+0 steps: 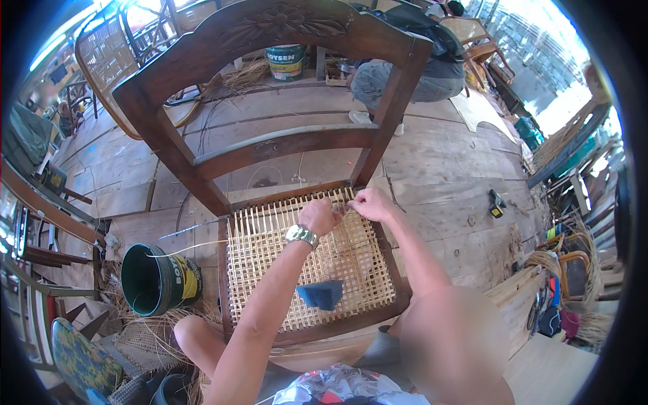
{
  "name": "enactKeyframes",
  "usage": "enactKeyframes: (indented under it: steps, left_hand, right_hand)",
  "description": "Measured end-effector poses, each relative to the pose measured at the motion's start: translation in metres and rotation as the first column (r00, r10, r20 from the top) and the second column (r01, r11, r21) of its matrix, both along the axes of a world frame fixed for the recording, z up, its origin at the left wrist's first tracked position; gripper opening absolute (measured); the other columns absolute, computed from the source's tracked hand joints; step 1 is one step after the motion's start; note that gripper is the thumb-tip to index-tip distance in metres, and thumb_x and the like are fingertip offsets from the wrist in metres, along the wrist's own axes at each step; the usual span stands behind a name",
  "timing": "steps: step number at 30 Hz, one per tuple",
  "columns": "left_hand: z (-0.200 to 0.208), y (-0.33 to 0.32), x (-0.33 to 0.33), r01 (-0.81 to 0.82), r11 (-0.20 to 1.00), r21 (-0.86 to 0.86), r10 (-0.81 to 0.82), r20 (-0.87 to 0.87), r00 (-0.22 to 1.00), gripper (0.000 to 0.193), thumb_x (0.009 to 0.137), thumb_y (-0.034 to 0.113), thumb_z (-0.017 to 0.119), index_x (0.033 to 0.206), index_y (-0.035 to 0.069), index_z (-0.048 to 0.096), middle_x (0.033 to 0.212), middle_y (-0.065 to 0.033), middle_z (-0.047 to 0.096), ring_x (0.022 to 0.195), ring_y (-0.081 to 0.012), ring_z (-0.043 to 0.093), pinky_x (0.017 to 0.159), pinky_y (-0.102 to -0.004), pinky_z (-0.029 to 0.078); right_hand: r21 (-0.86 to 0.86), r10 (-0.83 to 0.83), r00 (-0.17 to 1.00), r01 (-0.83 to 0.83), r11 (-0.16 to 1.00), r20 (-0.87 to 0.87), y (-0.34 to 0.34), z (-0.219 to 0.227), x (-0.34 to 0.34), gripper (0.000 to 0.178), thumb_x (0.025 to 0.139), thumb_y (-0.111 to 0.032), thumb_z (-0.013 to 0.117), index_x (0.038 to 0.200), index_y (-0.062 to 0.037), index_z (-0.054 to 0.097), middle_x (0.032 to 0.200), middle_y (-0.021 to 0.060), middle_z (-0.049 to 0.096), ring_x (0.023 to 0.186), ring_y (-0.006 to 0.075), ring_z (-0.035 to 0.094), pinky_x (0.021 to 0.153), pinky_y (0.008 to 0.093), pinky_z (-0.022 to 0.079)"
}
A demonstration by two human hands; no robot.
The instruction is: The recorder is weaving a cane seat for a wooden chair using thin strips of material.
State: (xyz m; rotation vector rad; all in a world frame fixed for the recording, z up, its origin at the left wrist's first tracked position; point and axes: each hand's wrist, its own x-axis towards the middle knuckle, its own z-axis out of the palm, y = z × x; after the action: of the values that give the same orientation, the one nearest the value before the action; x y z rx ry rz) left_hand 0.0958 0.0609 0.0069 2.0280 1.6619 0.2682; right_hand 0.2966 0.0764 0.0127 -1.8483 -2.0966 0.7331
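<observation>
A dark wooden chair (283, 145) with a carved top rail stands before me, its seat frame filled with a pale woven cane lattice (270, 280). Over the far part of the weave, my left hand (319, 217), with a metal watch at the wrist, is closed with curled fingers. Just to its right my right hand (372, 204) pinches at the weave near the far right corner. Both hands appear to grip a thin cane strand, mostly hidden by the fingers. A folded blue cloth or pad (320, 295) lies on the near half of the seat.
A dark green bucket (162, 280) stands left of the chair; a loose cane end (189, 249) reaches over it. A black and yellow tool (497, 204) lies on the plank floor at right. Beyond the chair are another bucket (285, 64) and a crouching person (408, 81).
</observation>
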Motion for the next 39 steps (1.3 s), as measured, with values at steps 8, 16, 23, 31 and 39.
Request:
enactKeyframes:
  steps: [8,16,23,31,39]
  left_hand:
    - [-0.002,0.002,0.000,0.016,1.000,0.002,-0.016,-0.002,1.000,0.041,0.082,0.038,0.079,0.105,0.004,0.070,0.096,-0.0222,0.072,0.094,-0.0370,0.070,0.081,-0.0471,0.054]
    - [-0.003,0.027,-0.009,0.156,0.985,-0.073,-0.154,0.020,0.988,0.054,0.097,0.048,0.051,0.082,0.001,0.074,0.086,-0.0230,0.072,0.090,-0.0381,0.070,0.084,-0.0479,0.054]
    - [-0.003,0.026,0.001,-0.016,0.980,-0.196,0.042,0.127,0.991,0.044,0.095,0.038,0.053,0.083,0.004,0.077,0.081,-0.0198,0.072,0.085,-0.0356,0.072,0.085,-0.0457,0.055]
    - [0.007,0.023,-0.004,0.298,0.952,-0.076,-0.305,-0.100,0.947,0.019,0.087,0.019,0.064,0.092,0.005,0.076,0.095,-0.0197,0.073,0.094,-0.0329,0.072,0.082,-0.0425,0.057]
    - [0.007,0.018,-0.016,0.233,0.972,-0.024,-0.234,-0.133,0.963,0.021,0.089,0.024,0.068,0.094,0.004,0.072,0.099,-0.0194,0.072,0.097,-0.0364,0.069,0.084,-0.0473,0.055]
  right_hand:
    - [0.050,-0.070,0.998,0.070,0.996,0.003,-0.016,-0.005,-0.004,0.023,0.087,-0.028,0.069,0.093,-0.0068,0.074,0.082,0.0167,0.071,0.078,0.0315,0.069,0.070,0.0405,0.052]
    - [0.061,-0.059,0.998,0.057,0.996,0.022,-0.024,0.009,-0.018,0.020,0.084,-0.021,0.071,0.095,-0.0055,0.074,0.091,0.0173,0.073,0.087,0.0326,0.071,0.078,0.0410,0.054]
    - [0.033,-0.046,0.999,0.045,0.998,0.019,-0.015,0.002,-0.007,0.017,0.082,-0.014,0.068,0.096,-0.0045,0.073,0.093,0.0191,0.073,0.090,0.0329,0.071,0.081,0.0413,0.055]
    - [0.056,-0.089,0.996,0.090,0.994,-0.013,-0.018,-0.006,-0.001,0.023,0.084,-0.023,0.067,0.093,-0.0016,0.070,0.090,0.0198,0.073,0.085,0.0314,0.071,0.077,0.0409,0.053]
    - [-0.002,-0.138,0.987,0.139,0.990,-0.084,-0.013,-0.002,-0.003,0.022,0.081,-0.019,0.062,0.091,-0.0015,0.069,0.089,0.0188,0.073,0.085,0.0303,0.071,0.077,0.0398,0.054]
